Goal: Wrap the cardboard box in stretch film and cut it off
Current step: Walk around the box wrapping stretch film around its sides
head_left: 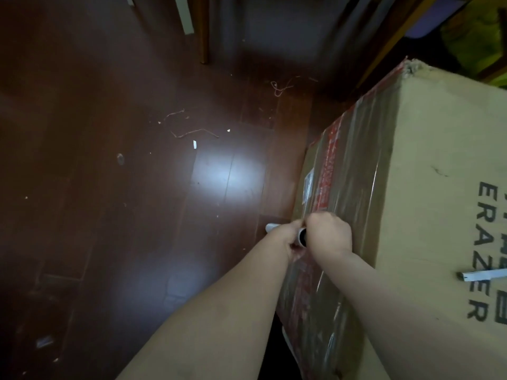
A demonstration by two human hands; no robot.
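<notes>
Dark wood floor with scraps at left. Left hand closed around stretch film roll; core looks stiff and light, best held at its ends. Right hand pinches thin, clingy film against side of cardboard box, which stands on floor at right, probably bulky and rigid.

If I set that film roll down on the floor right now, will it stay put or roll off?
It would probably roll: the film roll looks like a slim round tube, and the wooden floor appears smooth and glossy. It seems light, since the left hand grips it around the middle alone. The film running to the cardboard box might check it somewhat.
</notes>
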